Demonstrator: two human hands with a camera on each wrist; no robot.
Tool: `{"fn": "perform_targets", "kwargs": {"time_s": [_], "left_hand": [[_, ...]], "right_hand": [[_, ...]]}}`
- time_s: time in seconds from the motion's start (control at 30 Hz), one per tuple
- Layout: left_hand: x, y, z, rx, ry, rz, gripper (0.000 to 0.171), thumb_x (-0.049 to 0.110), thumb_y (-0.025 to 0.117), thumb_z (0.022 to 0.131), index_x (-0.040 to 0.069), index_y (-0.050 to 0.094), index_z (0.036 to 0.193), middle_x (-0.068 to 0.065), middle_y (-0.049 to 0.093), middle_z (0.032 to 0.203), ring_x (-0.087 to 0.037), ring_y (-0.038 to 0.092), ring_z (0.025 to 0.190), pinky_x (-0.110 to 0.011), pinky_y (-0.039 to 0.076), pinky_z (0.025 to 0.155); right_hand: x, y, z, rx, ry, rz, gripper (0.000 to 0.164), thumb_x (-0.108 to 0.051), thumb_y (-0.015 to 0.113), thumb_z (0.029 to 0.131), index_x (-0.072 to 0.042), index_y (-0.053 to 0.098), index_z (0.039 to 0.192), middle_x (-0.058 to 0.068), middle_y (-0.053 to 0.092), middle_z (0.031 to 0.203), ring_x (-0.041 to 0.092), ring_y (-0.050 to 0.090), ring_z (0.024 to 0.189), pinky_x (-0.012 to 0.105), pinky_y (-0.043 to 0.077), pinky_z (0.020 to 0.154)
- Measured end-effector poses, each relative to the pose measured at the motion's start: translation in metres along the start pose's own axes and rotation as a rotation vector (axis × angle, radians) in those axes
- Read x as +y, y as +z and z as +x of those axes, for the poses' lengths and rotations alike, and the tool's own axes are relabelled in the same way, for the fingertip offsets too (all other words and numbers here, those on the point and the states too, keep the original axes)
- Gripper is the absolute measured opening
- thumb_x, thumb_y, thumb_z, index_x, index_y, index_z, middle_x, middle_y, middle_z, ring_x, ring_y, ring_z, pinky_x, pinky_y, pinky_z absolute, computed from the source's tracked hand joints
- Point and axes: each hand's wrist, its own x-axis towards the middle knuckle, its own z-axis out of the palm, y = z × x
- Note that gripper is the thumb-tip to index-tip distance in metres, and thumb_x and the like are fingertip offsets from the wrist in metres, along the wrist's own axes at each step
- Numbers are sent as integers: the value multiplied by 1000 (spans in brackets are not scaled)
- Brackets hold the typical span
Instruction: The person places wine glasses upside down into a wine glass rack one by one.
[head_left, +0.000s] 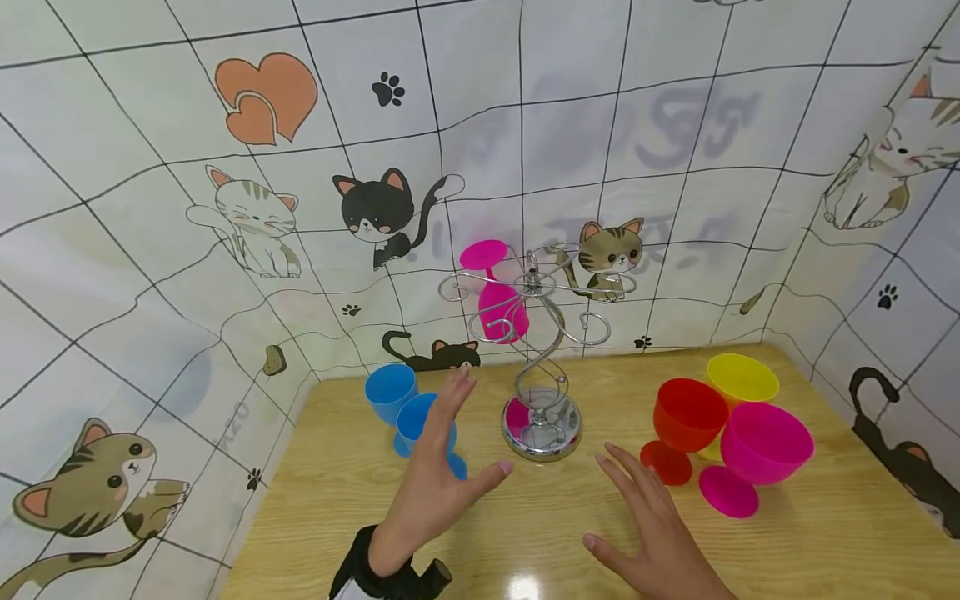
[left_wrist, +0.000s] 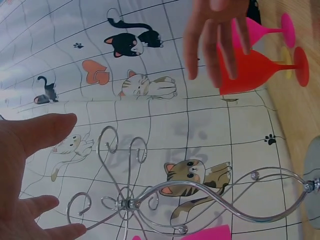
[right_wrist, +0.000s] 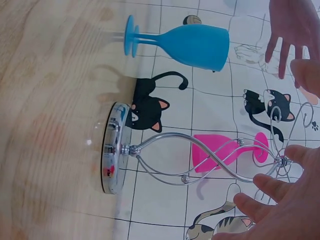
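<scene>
A chrome wire goblet rack [head_left: 557, 327] with curled arms and a round base stands at the back middle. One pink goblet [head_left: 501, 315] hangs upside down from its left side. My left hand [head_left: 429, 492] is held in the air before the rack, fingers extended and thumb apart, partly covering two blue goblets [head_left: 390, 395]. On the other side my right hand [head_left: 651, 533] hovers with spread fingers, holding nothing. Nearest to it are an upright red goblet [head_left: 688, 417] and a second pink goblet [head_left: 767, 443]; a yellow goblet [head_left: 742, 375] stands partly hidden behind them.
The goblets and rack share a light wooden table [head_left: 315, 533]. Behind and along both sides hangs a white gridded sheet [head_left: 480, 75] printed with cartoon cats. A black strap with a small device [head_left: 390, 571] is around my left wrist.
</scene>
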Motion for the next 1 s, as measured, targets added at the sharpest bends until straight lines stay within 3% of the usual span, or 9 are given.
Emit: {"fn": "perform_targets", "kwargs": {"time_s": [0.2, 0.43, 0.57, 0.73, 0.9, 1.0], "left_hand": [[-10, 23, -24, 15, 83, 126, 88, 37, 77, 83, 32, 27, 155, 1, 18, 165, -37, 10, 153, -76, 26, 107], [-34, 51, -45, -29, 125, 412, 88, 58, 70, 83, 36, 25, 155, 4, 17, 165, -41, 14, 151, -71, 25, 110], [-47, 61, -55, -68, 144, 518, 89, 66, 67, 81, 38, 25, 155, 3, 15, 166, -45, 15, 150, -73, 24, 108], [-55, 68, -62, -134, 133, 570, 90, 72, 61, 80, 39, 24, 155, 5, 10, 167, -51, 16, 148, -75, 23, 108], [-57, 71, -65, -146, 104, 562, 87, 72, 61, 81, 37, 27, 154, 4, 11, 167, -51, 15, 148, -76, 23, 108], [-56, 71, -64, -153, 92, 556, 86, 72, 58, 83, 37, 28, 155, 4, 11, 167, -51, 14, 148, -76, 23, 108]], "right_hand": [[-6, -4, 0, 15, -26, -17, 91, -43, 78, 78, -33, 29, 154, 1, 26, 160, 36, 29, 141, 76, 26, 105], [-5, -4, 0, 4, -34, -38, 91, -45, 79, 77, -34, 30, 153, 2, 28, 160, 38, 30, 141, 78, 28, 101], [-3, -1, -1, -15, -38, -61, 89, -47, 77, 77, -37, 32, 152, 1, 27, 160, 36, 27, 142, 76, 25, 105], [1, 3, -1, -35, -72, -115, 86, -51, 75, 77, -37, 34, 152, 2, 26, 161, 30, 21, 146, 73, 18, 112], [3, 5, -1, -54, -96, -147, 88, -54, 75, 76, -37, 33, 152, 2, 25, 162, 28, 18, 148, 73, 19, 112], [2, 3, 0, -54, -114, -178, 91, -56, 75, 76, -35, 32, 153, 2, 24, 163, 28, 18, 148, 65, 13, 119]]}}
